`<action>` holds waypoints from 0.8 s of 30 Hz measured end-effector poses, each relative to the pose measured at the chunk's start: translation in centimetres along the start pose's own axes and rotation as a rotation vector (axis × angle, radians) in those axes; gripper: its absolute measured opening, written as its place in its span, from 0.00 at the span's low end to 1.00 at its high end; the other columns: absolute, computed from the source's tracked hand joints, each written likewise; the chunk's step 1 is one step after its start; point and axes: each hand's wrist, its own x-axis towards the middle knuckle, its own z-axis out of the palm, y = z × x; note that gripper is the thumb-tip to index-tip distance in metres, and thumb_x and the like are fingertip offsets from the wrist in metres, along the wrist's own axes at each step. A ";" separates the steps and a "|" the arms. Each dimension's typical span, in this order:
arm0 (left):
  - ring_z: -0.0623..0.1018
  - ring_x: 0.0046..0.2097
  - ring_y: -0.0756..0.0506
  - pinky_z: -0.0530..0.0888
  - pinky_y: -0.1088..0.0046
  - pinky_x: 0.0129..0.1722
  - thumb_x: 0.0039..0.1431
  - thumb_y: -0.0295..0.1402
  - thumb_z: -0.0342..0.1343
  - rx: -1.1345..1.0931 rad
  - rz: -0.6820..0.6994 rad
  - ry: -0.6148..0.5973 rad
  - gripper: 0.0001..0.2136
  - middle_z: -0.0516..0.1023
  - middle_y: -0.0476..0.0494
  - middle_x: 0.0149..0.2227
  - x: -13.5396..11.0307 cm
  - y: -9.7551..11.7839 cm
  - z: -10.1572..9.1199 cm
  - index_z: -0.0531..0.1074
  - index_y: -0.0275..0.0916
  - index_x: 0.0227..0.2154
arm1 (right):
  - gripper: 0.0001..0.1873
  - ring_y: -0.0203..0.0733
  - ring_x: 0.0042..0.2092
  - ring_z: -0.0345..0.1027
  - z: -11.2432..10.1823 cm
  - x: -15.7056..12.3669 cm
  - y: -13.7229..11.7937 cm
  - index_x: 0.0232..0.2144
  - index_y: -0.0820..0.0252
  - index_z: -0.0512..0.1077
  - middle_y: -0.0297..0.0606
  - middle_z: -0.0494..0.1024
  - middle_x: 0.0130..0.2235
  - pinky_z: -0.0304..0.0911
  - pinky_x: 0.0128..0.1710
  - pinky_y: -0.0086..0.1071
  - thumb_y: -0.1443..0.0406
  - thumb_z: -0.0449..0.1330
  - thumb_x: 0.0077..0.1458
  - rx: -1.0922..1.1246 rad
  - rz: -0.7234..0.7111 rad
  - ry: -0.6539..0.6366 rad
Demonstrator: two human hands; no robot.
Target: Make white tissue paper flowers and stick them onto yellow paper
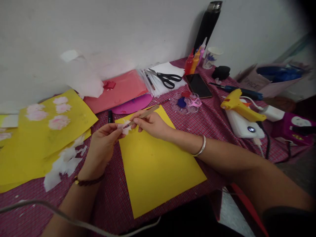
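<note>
My left hand (pixel 106 136) pinches a small, ragged white paper piece (pixel 126 129) between thumb and fingertips. My right hand (pixel 150 123) holds a slim wooden stick (pixel 149 112) like a pen. The stick's dark lower tip meets or nearly meets the paper; which of the two I cannot tell. Both hands are above the top end of a yellow sheet (pixel 158 168). Several pale pink paper flowers (pixel 59 122) lie on other yellow sheets (pixel 27 144) at the left. Beyond my right hand sits a clear palette (pixel 175 104) with red, blue and pink paint.
Torn white paper (pixel 65 163) lies left of my left wrist. At the back are black-handled scissors (pixel 169 79), a phone (pixel 198 85) and paint bottles (pixel 195 61). A yellow glue gun (pixel 242 107) rests on a white power bank (pixel 243 123) at right. A pale cable (pixel 64 220) crosses the front.
</note>
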 end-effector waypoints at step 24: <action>0.77 0.32 0.51 0.74 0.73 0.34 0.51 0.29 0.64 0.275 0.726 0.056 0.05 0.80 0.50 0.30 0.1 2.4 3.2 0.79 0.42 0.32 | 0.11 0.28 0.19 0.66 -0.3 0.6 -4.5 0.27 0.63 0.71 0.34 0.78 0.24 0.65 0.22 0.23 0.63 0.59 0.59 0.435 0.151 0.229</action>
